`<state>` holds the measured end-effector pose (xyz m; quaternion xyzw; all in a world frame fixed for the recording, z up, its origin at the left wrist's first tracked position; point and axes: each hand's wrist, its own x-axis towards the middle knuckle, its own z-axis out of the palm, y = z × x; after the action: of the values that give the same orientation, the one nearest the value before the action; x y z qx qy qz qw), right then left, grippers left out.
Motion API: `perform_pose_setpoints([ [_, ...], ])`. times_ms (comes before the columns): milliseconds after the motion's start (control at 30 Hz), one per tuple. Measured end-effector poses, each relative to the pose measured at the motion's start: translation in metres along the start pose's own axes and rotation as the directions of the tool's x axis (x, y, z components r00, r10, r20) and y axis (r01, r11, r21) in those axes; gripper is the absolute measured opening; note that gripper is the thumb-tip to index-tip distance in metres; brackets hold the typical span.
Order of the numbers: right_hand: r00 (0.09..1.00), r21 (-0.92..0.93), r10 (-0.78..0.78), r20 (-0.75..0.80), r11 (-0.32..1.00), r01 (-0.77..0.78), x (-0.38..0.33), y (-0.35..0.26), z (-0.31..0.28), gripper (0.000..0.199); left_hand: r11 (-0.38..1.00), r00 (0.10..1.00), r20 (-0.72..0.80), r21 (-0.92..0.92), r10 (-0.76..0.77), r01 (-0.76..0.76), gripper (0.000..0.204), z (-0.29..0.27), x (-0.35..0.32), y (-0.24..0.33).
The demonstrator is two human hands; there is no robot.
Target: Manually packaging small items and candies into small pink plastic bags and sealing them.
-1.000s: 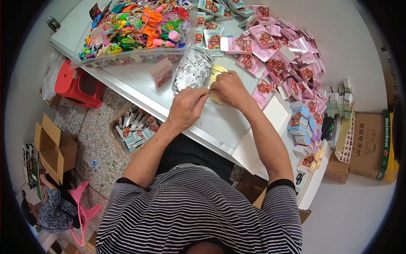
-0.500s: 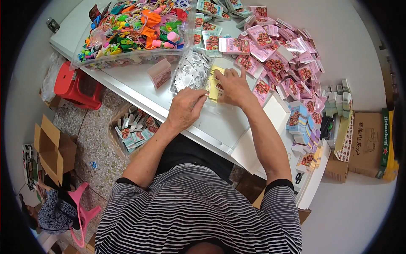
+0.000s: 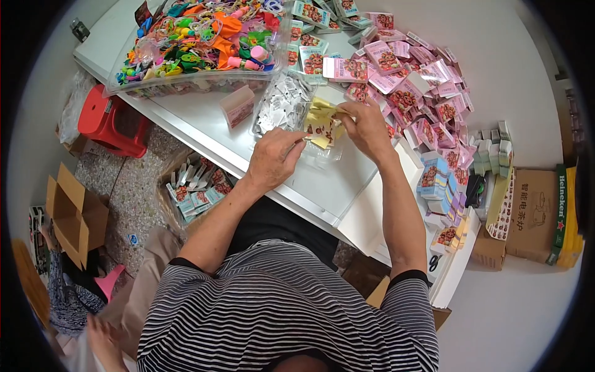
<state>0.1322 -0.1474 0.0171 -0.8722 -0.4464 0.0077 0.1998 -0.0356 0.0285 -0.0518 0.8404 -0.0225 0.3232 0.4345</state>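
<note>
My left hand (image 3: 274, 159) is closed in a pinch at the tray's near edge; a tiny pale thing at its fingertips is too small to name. My right hand (image 3: 370, 130) pinches the upper right edge of a yellow printed card (image 3: 335, 122) with small dark red pictures. More yellow cards (image 3: 321, 106) lie beneath and beside it in a clear plastic tray. Left of them, the tray's other part holds many small white and silver packets (image 3: 282, 105). An open pink box (image 3: 237, 106) stands upright on the table, left of the packets.
A large clear bin (image 3: 186, 77) of colourful trinkets stands at the back left. Pink boxes (image 3: 403, 96) are heaped at the back right, with blue boxes (image 3: 437, 177) nearer. A carton of small boxes (image 3: 201, 195), a red stool (image 3: 102, 121) and another person's hand (image 3: 104, 341) are at left.
My right hand has moved slightly right, drawing up the yellow card's edge. My left hand has barely moved. Another person has come into view at the lower left.
</note>
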Motion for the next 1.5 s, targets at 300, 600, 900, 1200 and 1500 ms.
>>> perform_pose_setpoints([
  [300,0.984,0.577,0.144,0.107,0.797,-0.179,-0.013,0.020,-0.001,0.022,0.924,0.934,0.049,-0.134,-0.355,0.358,0.059,0.004,0.042,0.016],
  [600,0.958,0.711,0.257,0.129,0.650,-0.270,-0.021,0.024,0.011,0.026,0.898,0.915,0.163,-0.189,-0.369,0.396,0.046,0.034,0.054,-0.001],
  [900,0.953,0.674,0.302,0.021,0.700,-0.237,-0.014,0.020,0.006,0.027,0.939,0.976,0.181,0.341,-0.120,0.052,0.025,0.029,0.037,0.012],
  [1200,0.964,0.325,0.250,-0.090,0.922,-0.209,-0.015,0.012,0.017,0.041,0.974,0.997,-0.025,0.217,0.066,-0.059,0.024,0.020,0.027,0.021],
  [1500,0.836,0.601,0.491,-0.245,0.753,-0.266,-0.080,-0.019,0.019,0.033,0.990,0.992,-0.001,0.076,0.123,-0.122,0.019,0.007,-0.049,0.030],
])
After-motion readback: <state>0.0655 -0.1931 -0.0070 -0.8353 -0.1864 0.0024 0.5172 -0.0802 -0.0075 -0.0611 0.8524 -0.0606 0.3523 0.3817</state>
